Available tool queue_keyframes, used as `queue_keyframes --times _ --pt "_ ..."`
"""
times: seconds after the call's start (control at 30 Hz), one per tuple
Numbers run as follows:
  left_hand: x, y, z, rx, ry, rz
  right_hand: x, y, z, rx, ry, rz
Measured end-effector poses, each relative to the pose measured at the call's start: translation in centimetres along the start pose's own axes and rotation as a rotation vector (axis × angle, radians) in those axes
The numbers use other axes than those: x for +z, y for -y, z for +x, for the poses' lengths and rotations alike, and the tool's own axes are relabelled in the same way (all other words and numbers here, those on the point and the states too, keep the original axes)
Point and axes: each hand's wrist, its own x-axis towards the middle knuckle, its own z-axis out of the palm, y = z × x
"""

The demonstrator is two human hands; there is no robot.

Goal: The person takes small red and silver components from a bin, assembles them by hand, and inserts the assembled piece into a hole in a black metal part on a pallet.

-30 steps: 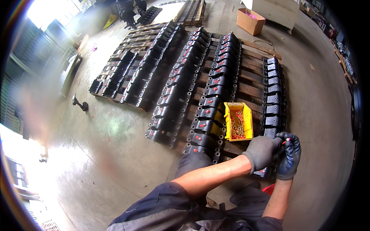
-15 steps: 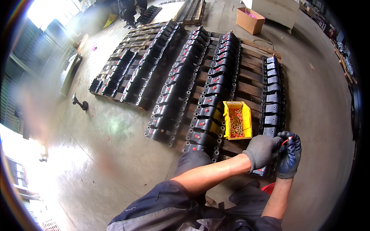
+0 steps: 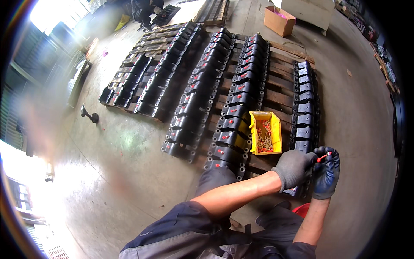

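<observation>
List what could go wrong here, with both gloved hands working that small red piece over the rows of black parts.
1. The small red piece is pinched between the left hand and right hand; it might slip and drop among the black parts.
2. The yellow bin sits on pallet slats close to the forearm; a bump might tip its small pieces into the gaps.

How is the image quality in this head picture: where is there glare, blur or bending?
Head view: strong white glare washes out the upper-left and lower-left edges, with a hazy smear beside them; the wooden pallet edges bow toward the dark round rim; the gloved left hand, right hand and yellow bin look sharp.
</observation>
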Motion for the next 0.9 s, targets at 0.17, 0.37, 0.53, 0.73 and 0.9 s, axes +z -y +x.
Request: queue_keyframes --times 0.17,0.37,0.53,0.73,0.9 --pt "0.1 -0.1 0.0 -0.008 0.004 -0.010 -0.2 0.3 -0.1 -0.014 -0.019 0.008" --pt "-0.1 -0.4 -0.1 -0.001 0.019 -0.004 -0.3 0.4 -0.2 -0.013 -0.069 0.004" --pt "-0.2 -0.3 -0.2 -0.001 0.014 -0.001 -0.1 0.5 -0.2 -0.019 -0.091 -0.013" --pt "0.1 0.1 -0.4 0.012 0.025 0.024 -0.9 0.6 0.0 -0.012 -0.056 0.013" --pt "0.1 -0.2 -0.3 0.005 0.031 0.017 -1.5 0.6 0.1 -0.014 -0.055 0.008"
